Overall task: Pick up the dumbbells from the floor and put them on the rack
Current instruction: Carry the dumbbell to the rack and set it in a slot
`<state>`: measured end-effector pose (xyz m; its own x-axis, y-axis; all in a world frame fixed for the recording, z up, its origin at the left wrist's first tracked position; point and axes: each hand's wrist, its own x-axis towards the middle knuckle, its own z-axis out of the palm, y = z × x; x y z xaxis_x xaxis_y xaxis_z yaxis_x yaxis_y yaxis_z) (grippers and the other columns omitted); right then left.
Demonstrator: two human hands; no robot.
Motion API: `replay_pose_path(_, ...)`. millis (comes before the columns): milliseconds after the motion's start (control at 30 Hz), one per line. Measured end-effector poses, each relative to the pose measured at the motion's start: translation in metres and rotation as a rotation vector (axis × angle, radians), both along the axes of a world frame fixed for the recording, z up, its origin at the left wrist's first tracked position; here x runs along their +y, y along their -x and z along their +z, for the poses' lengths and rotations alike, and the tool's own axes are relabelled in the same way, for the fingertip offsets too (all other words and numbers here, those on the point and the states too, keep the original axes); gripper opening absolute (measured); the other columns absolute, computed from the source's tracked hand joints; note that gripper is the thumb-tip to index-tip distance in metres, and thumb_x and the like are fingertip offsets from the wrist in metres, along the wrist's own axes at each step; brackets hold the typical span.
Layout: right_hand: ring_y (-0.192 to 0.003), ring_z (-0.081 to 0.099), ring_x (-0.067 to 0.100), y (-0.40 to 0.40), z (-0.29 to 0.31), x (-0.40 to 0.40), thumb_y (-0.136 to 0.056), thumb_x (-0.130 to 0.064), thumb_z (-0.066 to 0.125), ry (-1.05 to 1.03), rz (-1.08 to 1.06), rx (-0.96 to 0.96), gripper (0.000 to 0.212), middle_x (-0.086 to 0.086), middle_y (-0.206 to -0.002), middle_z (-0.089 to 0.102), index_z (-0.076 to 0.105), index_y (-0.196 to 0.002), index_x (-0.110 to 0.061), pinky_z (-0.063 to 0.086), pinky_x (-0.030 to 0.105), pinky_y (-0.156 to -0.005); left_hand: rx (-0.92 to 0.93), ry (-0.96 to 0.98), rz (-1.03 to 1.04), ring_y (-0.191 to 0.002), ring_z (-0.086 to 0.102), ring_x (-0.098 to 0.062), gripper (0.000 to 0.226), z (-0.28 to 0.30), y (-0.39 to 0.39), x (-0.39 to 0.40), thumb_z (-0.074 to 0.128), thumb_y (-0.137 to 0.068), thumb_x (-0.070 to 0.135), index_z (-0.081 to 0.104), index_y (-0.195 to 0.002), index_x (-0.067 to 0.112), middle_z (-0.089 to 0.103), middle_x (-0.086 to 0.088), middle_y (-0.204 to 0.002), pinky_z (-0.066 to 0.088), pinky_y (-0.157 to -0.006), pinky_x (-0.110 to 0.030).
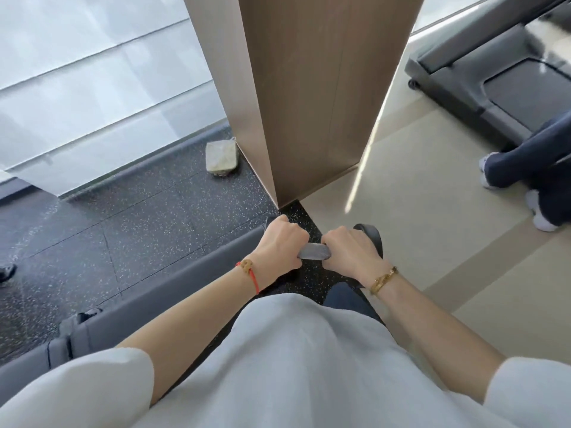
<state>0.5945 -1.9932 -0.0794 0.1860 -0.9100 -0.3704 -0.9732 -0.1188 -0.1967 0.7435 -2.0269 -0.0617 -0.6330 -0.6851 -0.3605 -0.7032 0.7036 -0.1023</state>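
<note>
A dumbbell with a grey handle and black ends hangs in front of my body, above the floor. Both hands grip its handle side by side. My left hand covers the left part and hides most of the left end. My right hand holds the right part, with the black right end showing behind it. No rack is in view.
A wide brown pillar stands straight ahead. Dark speckled rubber floor lies to the left, beige floor to the right. A grey stone block sits by the pillar. A treadmill and another person's legs are at right.
</note>
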Motion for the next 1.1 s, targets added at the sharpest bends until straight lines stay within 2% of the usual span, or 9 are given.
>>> replay_pose_path(100,-0.063,0.058,0.030,0.010,-0.003,-0.051,-0.069,-0.018,0.063,-0.004,0.077,0.018,0.014,0.001,-0.063,0.046,0.049,-0.065,-0.020,0.036,0.029,-0.054,-0.013,-0.013,0.073,-0.087,0.065,-0.020,0.016,-0.005,0.007,-0.043,0.058,-0.085,0.027,0.069,-0.094,0.020,0.073,0.001,-0.095,0.042,-0.084,-0.028)
replay_pose_path(167,-0.060,0.052,0.028,0.016,-0.005,-0.089,-0.069,-0.018,0.062,0.007,0.145,0.026,0.012,0.002,-0.065,0.049,0.051,-0.066,-0.018,0.035,0.029,-0.053,-0.012,-0.015,0.140,-0.088,0.064,-0.021,0.016,-0.008,0.011,-0.072,0.060,-0.083,0.027,0.070,-0.094,0.020,0.073,0.000,-0.094,0.045,-0.084,-0.029)
replay_pose_path(267,-0.069,0.062,0.029,0.022,-0.002,-0.145,-0.071,-0.019,0.064,0.008,0.268,0.050,0.012,0.005,-0.071,0.056,0.052,-0.070,-0.017,0.033,0.028,-0.054,-0.013,-0.026,0.253,-0.087,0.064,-0.022,0.016,-0.007,0.017,-0.113,0.060,-0.082,0.026,0.070,-0.092,0.020,0.073,0.000,-0.093,0.044,-0.084,-0.029)
replay_pose_path(367,-0.076,0.067,0.029,0.025,0.003,-0.202,-0.072,-0.021,0.066,0.019,0.373,0.055,0.009,0.006,-0.080,0.067,0.059,-0.077,-0.016,0.037,0.028,-0.056,-0.020,-0.024,0.351,-0.089,0.065,-0.022,0.019,-0.003,0.022,-0.153,0.060,-0.081,0.028,0.070,-0.095,0.020,0.073,0.000,-0.095,0.045,-0.089,-0.030)
replay_pose_path(433,-0.079,0.068,0.029,0.025,0.006,-0.234,-0.073,-0.022,0.067,0.032,0.443,0.057,0.013,0.007,-0.083,0.069,0.065,-0.083,-0.015,0.040,0.028,-0.058,-0.022,-0.025,0.421,-0.090,0.065,-0.021,0.021,0.000,0.022,-0.175,0.060,-0.081,0.029,0.070,-0.097,0.020,0.073,0.000,-0.097,0.044,-0.090,-0.030)
replay_pose_path(533,-0.080,0.069,0.030,0.020,0.010,-0.276,-0.073,-0.021,0.066,0.062,0.543,0.047,0.013,0.008,-0.084,0.069,0.066,-0.085,-0.014,0.037,0.028,-0.058,-0.022,-0.007,0.515,-0.092,0.066,-0.021,0.022,0.004,0.021,-0.203,0.059,-0.081,0.029,0.069,-0.098,0.020,0.072,0.000,-0.099,0.045,-0.092,-0.031)
replay_pose_path(700,-0.083,0.068,0.031,0.003,0.016,-0.325,-0.074,-0.021,0.065,0.043,0.675,0.037,0.013,0.009,-0.087,0.068,0.065,-0.085,-0.014,0.038,0.029,-0.060,0.013,0.004,0.649,-0.090,0.067,-0.021,0.023,0.010,0.009,-0.232,0.060,-0.079,0.031,0.070,-0.097,0.021,0.073,-0.001,-0.096,0.041,-0.087,-0.030)
replay_pose_path(1100,-0.085,0.065,0.031,-0.099,0.005,-0.395,-0.075,-0.019,0.064,-0.006,0.901,0.004,0.013,0.009,-0.090,0.067,0.065,-0.087,-0.014,0.034,0.030,-0.061,0.050,-0.026,0.927,-0.086,0.064,-0.021,0.017,-0.005,-0.077,-0.273,0.064,-0.075,0.028,0.070,-0.090,0.022,0.073,0.001,-0.091,0.047,-0.089,-0.031)
